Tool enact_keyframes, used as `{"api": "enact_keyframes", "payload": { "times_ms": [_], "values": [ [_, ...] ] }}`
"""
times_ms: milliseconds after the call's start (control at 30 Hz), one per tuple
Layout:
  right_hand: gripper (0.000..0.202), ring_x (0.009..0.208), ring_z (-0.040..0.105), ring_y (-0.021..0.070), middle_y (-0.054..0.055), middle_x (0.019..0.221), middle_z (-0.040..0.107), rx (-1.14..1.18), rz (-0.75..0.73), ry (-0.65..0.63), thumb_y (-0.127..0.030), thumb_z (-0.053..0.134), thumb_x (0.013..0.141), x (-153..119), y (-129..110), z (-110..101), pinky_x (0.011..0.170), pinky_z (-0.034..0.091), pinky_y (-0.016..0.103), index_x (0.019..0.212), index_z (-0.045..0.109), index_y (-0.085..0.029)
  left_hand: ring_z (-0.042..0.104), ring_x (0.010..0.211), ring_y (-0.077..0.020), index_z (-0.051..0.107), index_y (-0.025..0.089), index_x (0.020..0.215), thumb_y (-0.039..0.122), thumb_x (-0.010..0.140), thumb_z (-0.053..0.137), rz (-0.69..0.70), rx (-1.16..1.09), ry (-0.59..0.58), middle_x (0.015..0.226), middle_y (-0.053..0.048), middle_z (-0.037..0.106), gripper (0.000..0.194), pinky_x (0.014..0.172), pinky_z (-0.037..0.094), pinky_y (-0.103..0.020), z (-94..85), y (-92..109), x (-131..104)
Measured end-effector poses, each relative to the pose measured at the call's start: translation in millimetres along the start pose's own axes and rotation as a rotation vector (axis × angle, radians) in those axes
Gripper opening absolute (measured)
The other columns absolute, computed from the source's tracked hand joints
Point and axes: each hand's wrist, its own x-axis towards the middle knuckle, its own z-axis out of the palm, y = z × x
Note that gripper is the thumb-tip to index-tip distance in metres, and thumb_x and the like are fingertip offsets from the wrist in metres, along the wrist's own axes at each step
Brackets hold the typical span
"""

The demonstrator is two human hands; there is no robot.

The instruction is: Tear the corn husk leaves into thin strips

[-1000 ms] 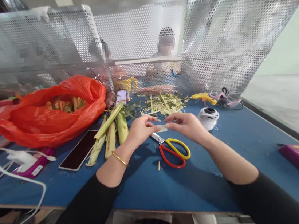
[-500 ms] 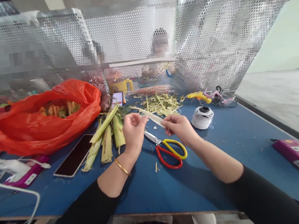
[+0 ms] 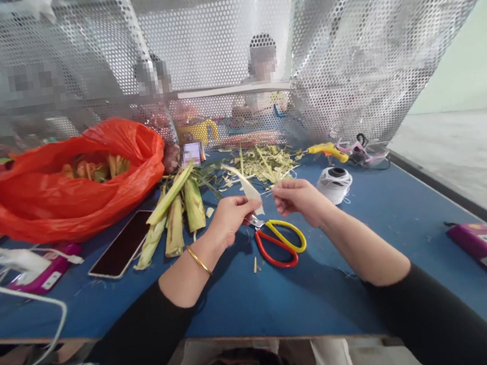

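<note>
My left hand is closed, its thumb and fingertips pinching the lower end of a pale, tapering corn husk strip. The strip stands up from the fingers and bends at its tip. To its right, my right hand is also pinched shut, with a thin pale strand showing at its fingertips. Below both hands lie scissors with one red and one yellow handle; my left fingers partly cover their blades. Green-yellow corn husks lie in a bunch left of my left hand.
Husk scraps are heaped behind my hands. A white thread spool and yellow glue gun are at right. On the left are a phone, red plastic bag and purple power strip. A perforated metal screen stands behind.
My left hand has shifted right and down, and now holds the husk strip by its lower end. My right hand has let go of the strip and moved slightly right. The view has tilted down.
</note>
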Motion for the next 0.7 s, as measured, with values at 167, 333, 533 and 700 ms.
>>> {"api": "enact_keyframes", "payload": {
  "times_ms": [167, 333, 533, 700],
  "values": [
    [0.014, 0.066, 0.067, 0.0148, 0.004, 0.075, 0.067, 0.269, -0.272, 0.264, -0.029, 0.059, 0.077, 6, -8, -25, 0.057, 0.053, 0.026, 0.073, 0.050, -0.020, 0.040, 0.038, -0.0054, 0.061, 0.015, 0.051, 0.030, 0.053, 0.081, -0.067, 0.004, 0.004, 0.041, 0.004, 0.049, 0.025, 0.040, 0.032, -0.020, -0.1, -1, 1],
    [0.016, 0.085, 0.068, 0.0168, 0.003, 0.094, 0.066, 0.347, -0.734, 0.705, -0.033, 0.053, 0.081, 7, -19, -41, 0.070, 0.053, 0.030, 0.077, 0.041, -0.022, 0.040, 0.038, -0.0048, 0.062, 0.015, 0.053, 0.021, 0.060, 0.075, -0.160, -0.040, 0.048, 0.044, 0.004, 0.050, 0.017, 0.040, 0.031, -0.019, 0.0, 0, 1],
    [0.013, 0.097, 0.060, 0.0229, 0.009, 0.093, 0.064, -0.516, -0.878, 0.850, -0.028, 0.049, 0.087, 8, 0, -31, 0.084, 0.049, 0.039, 0.076, 0.053, -0.021, 0.040, 0.040, -0.0043, 0.064, 0.013, 0.056, 0.024, 0.062, 0.074, -0.085, -0.147, -0.001, 0.046, 0.004, 0.048, 0.016, 0.041, 0.030, -0.019, 3.5, 2, -6],
    [0.027, 0.111, 0.055, 0.0301, 0.017, 0.117, 0.061, -1.173, -0.796, 0.355, -0.014, 0.057, 0.081, 2, 16, -7, 0.092, 0.044, 0.043, 0.107, 0.064, -0.016, 0.039, 0.040, -0.0036, 0.062, 0.013, 0.058, 0.026, 0.059, 0.077, -0.070, -0.231, 0.049, 0.048, 0.004, 0.050, 0.019, 0.040, 0.028, -0.018, 2.6, 7, -7]
  ]
}}
